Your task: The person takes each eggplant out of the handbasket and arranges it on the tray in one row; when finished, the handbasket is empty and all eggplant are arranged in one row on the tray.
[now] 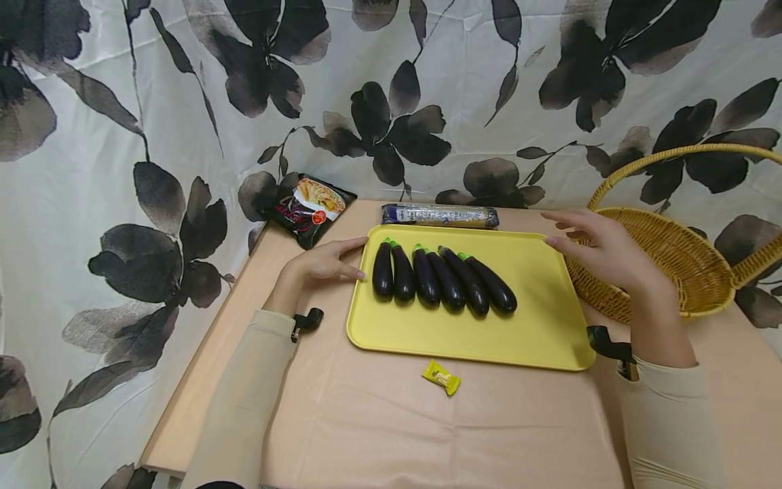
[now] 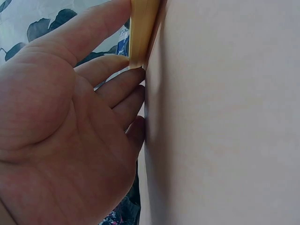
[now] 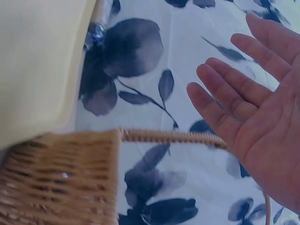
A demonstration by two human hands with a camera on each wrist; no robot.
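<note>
Several dark purple eggplants [image 1: 450, 284] lie side by side on a yellow tray [image 1: 550, 326], green stem ends toward the back. My left hand [image 1: 325, 263] is at the tray's left edge. In the left wrist view its thumb and fingertips meet the tray rim [image 2: 140, 35], the fingers only slightly bent. My right hand [image 1: 611, 251] hovers near the tray's back right corner, beside a wicker basket [image 1: 662, 238]. In the right wrist view the fingers [image 3: 220, 79] are spread and hold nothing.
A small yellow wrapped candy [image 1: 441, 377] lies in front of the tray. Behind it are a blue and silver long packet [image 1: 440, 216] and a black noodle packet [image 1: 313, 209]. The basket's tall handle [image 1: 678, 153] arches up at the right. A floral cloth [image 1: 476, 88] hangs behind the table.
</note>
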